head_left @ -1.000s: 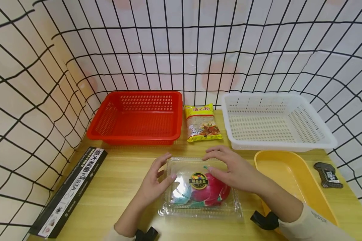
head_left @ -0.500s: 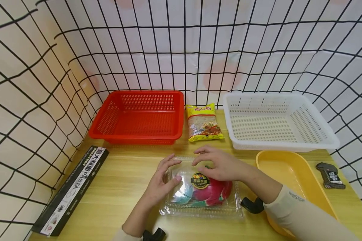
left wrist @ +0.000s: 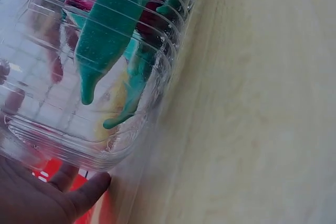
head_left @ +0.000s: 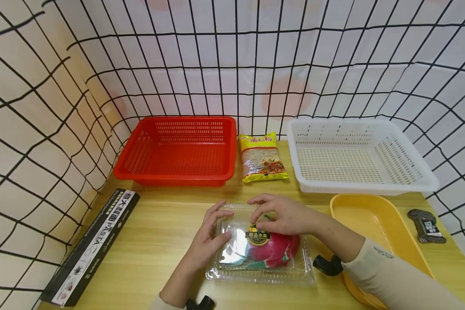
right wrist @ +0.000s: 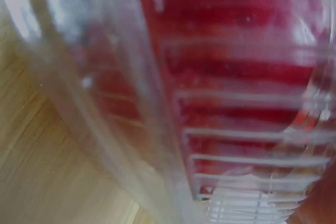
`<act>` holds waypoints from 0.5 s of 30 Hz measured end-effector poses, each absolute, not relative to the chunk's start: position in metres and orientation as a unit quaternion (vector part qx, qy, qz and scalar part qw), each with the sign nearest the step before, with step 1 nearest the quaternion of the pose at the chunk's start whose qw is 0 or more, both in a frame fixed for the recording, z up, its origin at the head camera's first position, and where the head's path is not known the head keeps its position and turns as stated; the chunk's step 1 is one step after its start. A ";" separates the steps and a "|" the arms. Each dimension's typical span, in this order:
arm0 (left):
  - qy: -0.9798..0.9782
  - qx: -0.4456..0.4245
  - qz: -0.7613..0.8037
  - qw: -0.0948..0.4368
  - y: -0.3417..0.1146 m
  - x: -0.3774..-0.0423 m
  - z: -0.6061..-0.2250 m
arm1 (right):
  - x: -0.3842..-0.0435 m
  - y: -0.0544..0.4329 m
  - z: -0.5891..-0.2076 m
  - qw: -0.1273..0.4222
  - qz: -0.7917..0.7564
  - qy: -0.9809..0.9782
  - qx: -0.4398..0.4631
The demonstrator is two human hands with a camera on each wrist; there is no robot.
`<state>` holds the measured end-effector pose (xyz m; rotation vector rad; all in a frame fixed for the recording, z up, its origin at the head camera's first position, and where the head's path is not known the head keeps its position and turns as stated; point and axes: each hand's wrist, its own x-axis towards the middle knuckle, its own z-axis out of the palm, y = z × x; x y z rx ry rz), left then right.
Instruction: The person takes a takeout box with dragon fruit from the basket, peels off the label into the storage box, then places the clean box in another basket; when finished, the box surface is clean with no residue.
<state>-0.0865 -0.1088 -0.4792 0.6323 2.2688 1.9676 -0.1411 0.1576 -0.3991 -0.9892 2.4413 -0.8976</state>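
Observation:
A clear plastic clamshell box (head_left: 232, 269) lies on the table in the head view, a round fruit label on its lid. Inside is a red dragon fruit (head_left: 279, 252) with green tips; its green scales (left wrist: 113, 30) show through the ribbed wall in the left wrist view. My left hand (head_left: 206, 241) is at the box's left side, fingers loosely bent and thumb over the lid. Over the lid, my right hand (head_left: 283, 215) has bent fingers with the fingertips at the label. The right wrist view shows the box wall (right wrist: 157, 103) close up, without clear fingers.
Behind stand a red basket (head_left: 174, 176), a yellow pasta bag (head_left: 262, 159) and a white basket (head_left: 364, 187). A black pasta box (head_left: 91, 247) lies left. A yellow tray (head_left: 366, 215) and a small dark packet (head_left: 426, 226) are right. Black wire mesh (head_left: 236, 64) surrounds the table.
My right hand has moved left and down onto the label area, its fingers bending more. The left hand has shifted slightly right. The box stays nearly in place.

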 end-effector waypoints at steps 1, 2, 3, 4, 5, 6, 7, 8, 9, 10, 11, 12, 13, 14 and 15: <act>0.739 0.205 0.641 0.036 -0.109 -0.086 -0.479 | -0.141 0.157 -0.400 0.175 -0.314 0.864 -0.352; 0.738 0.206 0.641 0.035 -0.109 -0.086 -0.480 | -0.140 0.157 -0.400 0.174 -0.313 0.865 -0.353; 0.738 0.207 0.642 0.034 -0.109 -0.086 -0.480 | -0.140 0.156 -0.400 0.173 -0.308 0.867 -0.353; 0.738 0.207 0.642 0.033 -0.109 -0.086 -0.480 | -0.139 0.156 -0.401 0.171 -0.302 0.869 -0.353; 0.738 0.207 0.642 0.034 -0.109 -0.086 -0.480 | -0.139 0.155 -0.401 0.169 -0.298 0.870 -0.354; 0.738 0.207 0.641 0.034 -0.109 -0.085 -0.480 | -0.138 0.154 -0.401 0.167 -0.294 0.872 -0.354; 0.739 0.207 0.641 0.034 -0.109 -0.085 -0.480 | -0.138 0.154 -0.401 0.165 -0.289 0.873 -0.356; 0.740 0.205 0.640 0.035 -0.109 -0.085 -0.481 | -0.138 0.153 -0.401 0.163 -0.287 0.874 -0.357; 0.742 0.202 0.638 0.037 -0.109 -0.085 -0.481 | -0.137 0.153 -0.402 0.161 -0.282 0.875 -0.359; 0.743 0.200 0.637 0.039 -0.109 -0.085 -0.481 | -0.137 0.152 -0.402 0.157 -0.280 0.875 -0.361; 0.746 0.198 0.635 0.041 -0.109 -0.085 -0.481 | -0.137 0.152 -0.402 0.154 -0.277 0.876 -0.364; 0.747 0.195 0.634 0.042 -0.109 -0.085 -0.481 | -0.137 0.151 -0.402 0.150 -0.273 0.877 -0.366; 0.748 0.194 0.633 0.044 -0.109 -0.085 -0.481 | -0.137 0.151 -0.402 0.147 -0.270 0.878 -0.368; 0.750 0.192 0.632 0.044 -0.109 -0.085 -0.481 | -0.136 0.151 -0.402 0.144 -0.268 0.878 -0.370; 0.750 0.191 0.631 0.045 -0.109 -0.085 -0.481 | -0.136 0.151 -0.402 0.142 -0.266 0.878 -0.372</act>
